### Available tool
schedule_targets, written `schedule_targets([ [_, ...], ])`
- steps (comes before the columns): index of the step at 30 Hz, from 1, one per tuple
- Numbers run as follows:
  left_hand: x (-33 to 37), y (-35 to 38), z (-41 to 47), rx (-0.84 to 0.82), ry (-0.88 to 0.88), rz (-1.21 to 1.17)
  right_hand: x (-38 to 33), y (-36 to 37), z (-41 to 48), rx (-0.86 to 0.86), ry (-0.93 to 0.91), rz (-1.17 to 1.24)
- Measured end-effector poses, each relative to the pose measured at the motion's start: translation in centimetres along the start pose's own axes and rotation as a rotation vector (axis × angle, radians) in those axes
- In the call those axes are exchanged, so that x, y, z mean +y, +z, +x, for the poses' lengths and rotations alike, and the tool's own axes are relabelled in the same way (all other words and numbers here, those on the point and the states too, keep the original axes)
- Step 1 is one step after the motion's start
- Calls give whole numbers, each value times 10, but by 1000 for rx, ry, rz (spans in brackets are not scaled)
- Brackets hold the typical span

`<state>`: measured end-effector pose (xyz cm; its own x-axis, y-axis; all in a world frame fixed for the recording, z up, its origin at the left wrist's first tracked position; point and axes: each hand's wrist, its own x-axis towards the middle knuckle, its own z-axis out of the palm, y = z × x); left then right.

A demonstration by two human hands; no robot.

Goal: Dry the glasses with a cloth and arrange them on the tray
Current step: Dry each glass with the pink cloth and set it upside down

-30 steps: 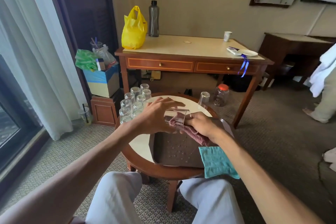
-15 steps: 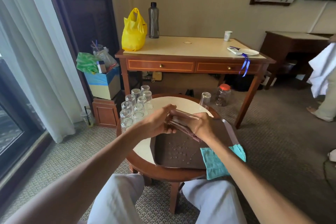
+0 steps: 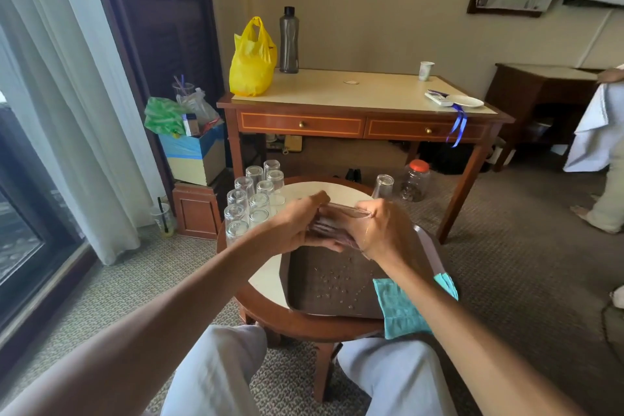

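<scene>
A teal cloth (image 3: 401, 307) hangs over the near right corner of the brown tray (image 3: 324, 284) on the round table (image 3: 266, 277). Above the tray, the left hand (image 3: 290, 230) grips a glass (image 3: 341, 213) lying sideways, and the right hand (image 3: 381, 230) clutches a maroon cloth (image 3: 324, 230) against it (much of it hidden). Behind them, upturned glasses (image 3: 251, 199) cluster at the left and a lone glass (image 3: 383, 186) stands at the right.

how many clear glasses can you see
12. Ten clear upturned glasses cluster at the round table's far left, a lone glass stands at its far edge, another glass with a maroon cloth is gripped by left hand and right hand. Hands may hide more.
</scene>
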<state>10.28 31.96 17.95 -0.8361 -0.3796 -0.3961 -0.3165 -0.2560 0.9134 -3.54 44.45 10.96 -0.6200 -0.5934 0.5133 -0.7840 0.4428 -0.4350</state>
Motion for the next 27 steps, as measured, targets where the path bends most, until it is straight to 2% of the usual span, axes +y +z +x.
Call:
schedule_targets([
  [1,4,2,1,24,87,51,-1,7,1,-35,100,93],
  [3,8,1,3,84,284,248,-17,12,7,-239,381,451],
  [5,8,-2,3,121,456,434,-28,4,6,-574,738,777],
  [6,6,-3,1,132,521,494,-30,-2,3,-732,825,839],
  [7,3,-4,-1,146,560,522,-30,-5,1,-817,882,906],
  [8,-2,-5,-2,149,565,498,-27,-7,-1,-842,904,903],
  [9,-5,-5,-3,135,532,414,-24,-4,-1,-792,898,840],
  [10,-8,-7,-1,102,473,290,-17,2,2,-681,819,705],
  [11,-12,-10,1,57,399,151,-16,4,3,-540,641,487],
  [13,-14,-16,3,-39,219,-77,-18,3,5,-230,178,23],
  [14,-15,-19,4,-82,115,-150,-24,-4,5,-71,-7,-102],
  [16,-14,-19,1,-136,-41,-189,-42,-29,2,105,-296,-187],
  [18,-11,-14,-2,-110,-83,-149,-52,-45,0,188,-390,-245],
  [19,-9,-10,-3,-71,-73,-123,-56,-51,-1,189,-362,-246],
  [21,-6,-5,-2,2,-2,-71,-35,-29,5,71,-165,-236],
  [23,-2,-3,-1,63,165,13,-23,-5,4,-149,67,-107],
  [24,0,-4,-2,117,284,126,-23,2,2,-276,214,92],
  [26,1,-6,-3,241,517,416,-32,3,0,-566,615,650],
  [27,-1,-7,-2,274,600,498,-38,-2,-1,-721,768,810],
])
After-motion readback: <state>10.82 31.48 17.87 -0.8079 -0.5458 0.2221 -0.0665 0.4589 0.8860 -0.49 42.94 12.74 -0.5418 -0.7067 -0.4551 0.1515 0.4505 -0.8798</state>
